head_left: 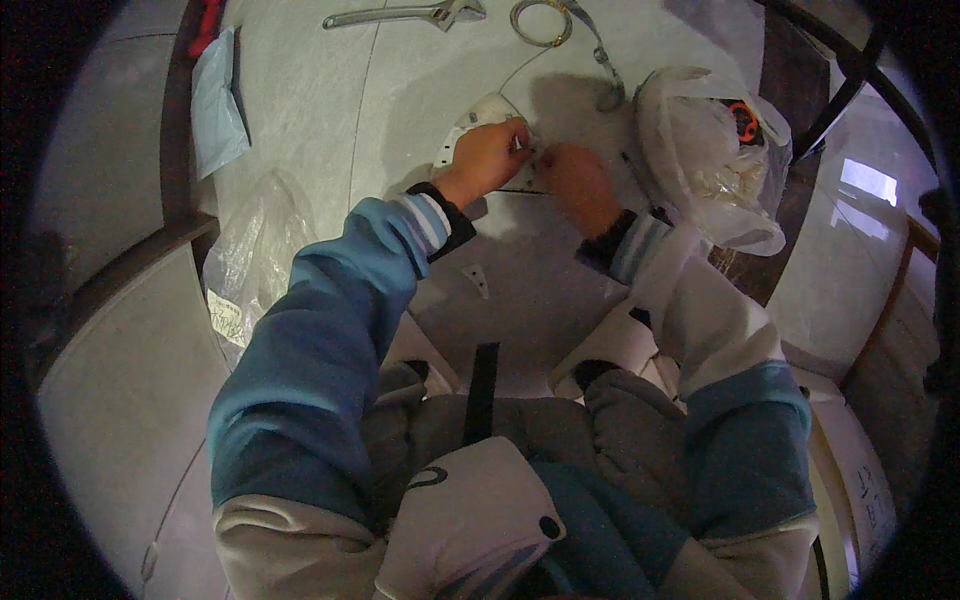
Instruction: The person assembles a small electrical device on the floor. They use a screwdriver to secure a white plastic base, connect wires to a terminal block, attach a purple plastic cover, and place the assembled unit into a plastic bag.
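My left hand [487, 158] grips a white curved plastic part with small holes [468, 128] lying on the pale floor. My right hand [576, 183] is closed just to the right of it, fingers pinched at the part's near edge; what it pinches is too small to make out. Both arms wear blue and white jacket sleeves. A small white triangular piece [477, 277] lies on the floor below my hands.
A metal wrench [405, 15] and a ring with a strap [545, 22] lie at the top. A clear plastic bag with white contents [712, 160] sits right of my hands. Another crumpled clear bag [250, 255] and a pale blue sheet [215, 100] lie at the left.
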Demonstrator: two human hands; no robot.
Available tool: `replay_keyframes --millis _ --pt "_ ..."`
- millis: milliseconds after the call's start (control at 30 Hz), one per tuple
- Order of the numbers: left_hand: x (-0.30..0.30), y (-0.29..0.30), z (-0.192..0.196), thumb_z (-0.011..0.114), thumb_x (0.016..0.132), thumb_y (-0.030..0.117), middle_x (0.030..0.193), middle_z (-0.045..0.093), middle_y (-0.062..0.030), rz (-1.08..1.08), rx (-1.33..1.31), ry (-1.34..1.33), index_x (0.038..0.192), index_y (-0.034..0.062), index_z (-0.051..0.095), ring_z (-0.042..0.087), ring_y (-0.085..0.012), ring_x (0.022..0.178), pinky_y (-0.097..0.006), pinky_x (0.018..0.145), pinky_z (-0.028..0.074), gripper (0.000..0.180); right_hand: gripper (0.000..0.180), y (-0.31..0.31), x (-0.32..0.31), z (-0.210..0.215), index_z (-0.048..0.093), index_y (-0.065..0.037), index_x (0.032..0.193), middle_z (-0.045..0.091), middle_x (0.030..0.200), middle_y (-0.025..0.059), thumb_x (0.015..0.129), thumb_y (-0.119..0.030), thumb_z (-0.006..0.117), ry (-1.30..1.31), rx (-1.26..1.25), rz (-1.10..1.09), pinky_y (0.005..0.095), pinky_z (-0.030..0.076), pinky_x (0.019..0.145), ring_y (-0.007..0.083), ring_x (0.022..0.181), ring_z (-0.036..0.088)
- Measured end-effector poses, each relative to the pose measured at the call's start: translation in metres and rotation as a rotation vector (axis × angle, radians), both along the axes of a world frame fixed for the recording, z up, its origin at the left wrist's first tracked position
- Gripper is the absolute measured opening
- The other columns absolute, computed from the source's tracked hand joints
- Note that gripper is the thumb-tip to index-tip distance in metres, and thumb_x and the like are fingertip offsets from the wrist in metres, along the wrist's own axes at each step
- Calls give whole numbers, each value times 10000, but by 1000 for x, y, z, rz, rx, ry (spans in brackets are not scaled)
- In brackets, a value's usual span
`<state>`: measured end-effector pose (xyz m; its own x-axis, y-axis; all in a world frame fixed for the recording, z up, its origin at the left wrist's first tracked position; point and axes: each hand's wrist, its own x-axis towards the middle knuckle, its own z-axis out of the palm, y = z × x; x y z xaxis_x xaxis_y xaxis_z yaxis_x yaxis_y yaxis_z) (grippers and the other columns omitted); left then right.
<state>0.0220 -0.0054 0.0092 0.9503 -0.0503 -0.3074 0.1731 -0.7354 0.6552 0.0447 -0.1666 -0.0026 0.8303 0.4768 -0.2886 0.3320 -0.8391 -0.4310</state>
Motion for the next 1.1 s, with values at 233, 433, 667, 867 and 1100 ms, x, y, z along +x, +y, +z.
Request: replay_keyframes --millis 233,433,667,867,1100 --pt "-3 -1 -6 606 771 218 756 635 -119 -15 74 -78 894 120 566 606 -346 717 -440 603 460 162 151 16 -10 10 618 -59 706 616 714 144 783 -151 527 -108 -70 152 425 488 579 306 665 615" --pt "0 2 -10 596 765 198 823 640 -137 -1 55 -52 945 111 586 602 -365 784 -437 659 467 199 146 43 -11 30 613 -64 740 627 738 135 798 -129 497 -116 -131 8 391 505 594 287 698 634" --pt "1 10 -19 588 783 222 858 643 -140 -45 -52 -90 956 96 599 603 -364 815 -423 693 471 214 158 55 -18 23 628 -69 743 638 781 140 804 -156 512 -124 -234 -146 382 514 620 292 730 640" --pt "3 13 -15 571 808 234 820 640 -132 -37 -247 19 895 91 597 622 -319 769 -412 648 473 169 200 53 -10 15 649 -50 791 636 756 131 780 -239 583 -77 -284 -74 405 501 660 303 768 637" --pt "3 8 2 614 784 227 762 634 -113 -41 -83 67 890 93 589 626 -275 721 -392 603 473 173 245 -3 32 9 655 -60 868 640 782 134 723 -258 665 150 -310 386 401 495 708 307 789 628"
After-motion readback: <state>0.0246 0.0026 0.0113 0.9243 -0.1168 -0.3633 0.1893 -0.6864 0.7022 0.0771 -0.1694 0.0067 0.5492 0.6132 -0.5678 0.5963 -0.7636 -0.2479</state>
